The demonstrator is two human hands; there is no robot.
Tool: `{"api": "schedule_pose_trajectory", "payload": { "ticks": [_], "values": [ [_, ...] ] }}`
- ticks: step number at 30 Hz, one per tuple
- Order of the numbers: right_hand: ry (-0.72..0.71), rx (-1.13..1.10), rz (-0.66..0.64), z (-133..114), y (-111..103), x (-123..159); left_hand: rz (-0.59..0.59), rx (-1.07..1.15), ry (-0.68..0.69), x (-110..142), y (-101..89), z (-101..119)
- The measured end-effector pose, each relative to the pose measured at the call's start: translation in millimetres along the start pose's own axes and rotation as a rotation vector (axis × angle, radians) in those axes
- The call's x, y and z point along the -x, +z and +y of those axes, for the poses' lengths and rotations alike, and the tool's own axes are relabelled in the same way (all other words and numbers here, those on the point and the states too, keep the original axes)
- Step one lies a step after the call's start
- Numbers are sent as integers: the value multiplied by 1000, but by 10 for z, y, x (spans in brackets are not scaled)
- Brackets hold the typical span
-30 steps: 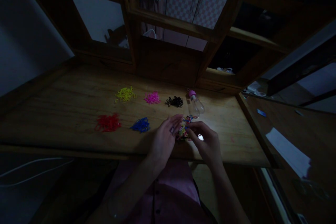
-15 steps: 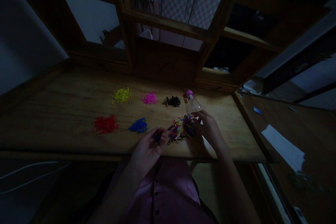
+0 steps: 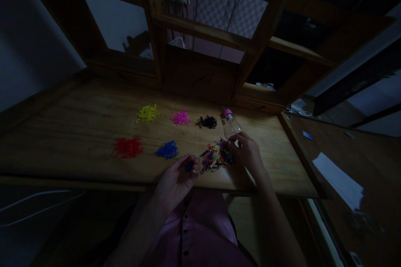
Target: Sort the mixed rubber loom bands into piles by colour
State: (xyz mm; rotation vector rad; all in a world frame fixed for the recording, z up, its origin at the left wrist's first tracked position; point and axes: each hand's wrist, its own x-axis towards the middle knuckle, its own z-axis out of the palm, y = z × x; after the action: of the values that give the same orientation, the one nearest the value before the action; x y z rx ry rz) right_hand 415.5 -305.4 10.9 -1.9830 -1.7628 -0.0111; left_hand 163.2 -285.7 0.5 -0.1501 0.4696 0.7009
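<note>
My left hand is curled, palm up, around some dark blue rubber bands, just left of a mixed pile of coloured rubber bands. At that pile's upper right edge, the fingers of my right hand are pinched together; what they grip is too small to make out. Single-colour heaps lie around: blue bands, red bands, yellow bands, pink bands and black bands.
Behind my right hand a clear bottle with a pink cap lies on the wooden table. A wooden shelf frame rises at the back. White papers rest on a lower surface to the right.
The view has shifted slightly. My left fingers have turned so the blue bands in them show more clearly. My right hand stays at the mixed pile's edge.
</note>
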Motion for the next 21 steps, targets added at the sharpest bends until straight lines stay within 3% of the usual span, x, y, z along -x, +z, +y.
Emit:
{"api": "schedule_pose_trajectory", "payload": {
  "ticks": [4, 10, 21],
  "values": [
    [29, -77, 22, 28, -71, 43, -41, 7, -23, -9, -25, 0],
    [-19, -92, -109, 21, -78, 50, -60, 18, -30, -2, -13, -2],
    [-84, 80, -216, 55, 28, 23, -82, -9, -18, 2, -5, -10]
  ]
}}
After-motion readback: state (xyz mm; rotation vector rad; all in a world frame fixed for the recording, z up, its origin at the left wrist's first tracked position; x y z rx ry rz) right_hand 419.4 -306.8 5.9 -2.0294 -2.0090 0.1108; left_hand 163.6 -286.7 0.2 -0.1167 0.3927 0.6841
